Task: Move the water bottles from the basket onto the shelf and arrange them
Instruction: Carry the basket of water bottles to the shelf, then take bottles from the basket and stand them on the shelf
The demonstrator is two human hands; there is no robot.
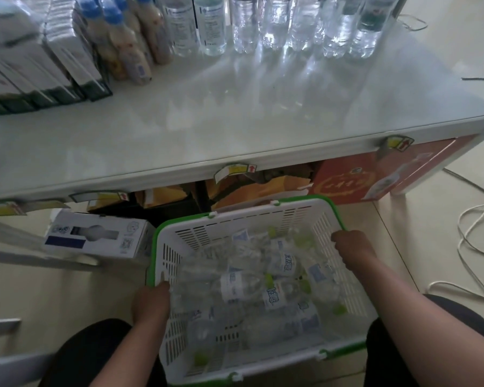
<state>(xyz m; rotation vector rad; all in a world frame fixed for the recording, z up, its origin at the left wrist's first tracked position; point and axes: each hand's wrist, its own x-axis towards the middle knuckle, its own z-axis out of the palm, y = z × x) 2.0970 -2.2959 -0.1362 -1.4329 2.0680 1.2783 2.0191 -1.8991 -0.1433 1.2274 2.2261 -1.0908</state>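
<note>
Basket: white slotted plastic basket with a green rim (252,216), on the floor at 6 o'clock, between the person's knees and just in front of the shelf edge.
Bottles: small clear plastic water bottles with green caps and blue-and-white labels (235,287), lying jumbled on their sides in the basket; none lifted yet.
Left hand: left hand (151,303) at 7 o'clock, curled over the basket's left rim and gripping it.
Right hand: right hand (352,251) at 4 o'clock, fingers hooked over the right rim and holding it.
Shelf: glossy white shelf top (235,121), from 9 to 3 o'clock, its front half bare.
Handling: full bottles should feel fairly heavy for their size, thin walls giving under a squeeze, and smooth enough to slip; likely best taken around the labelled middle, then turned upright. The pile may shift as one comes out.
Neighbours: clear upright bottles (277,23) in a row at 12 o'clock; beige bottles with blue caps (129,46) at 11 o'clock; white and dark green cartons (39,65) at 10 o'clock.
Below: white printed box (95,237) at 8 o'clock beside the basket; red carton (375,174) under the shelf at 2 o'clock.
Obstacles: white cables (470,233) loop on the floor at 3 o'clock, well apart from the lifting path; the shelf's front lip overhangs near the basket's far rim.
</note>
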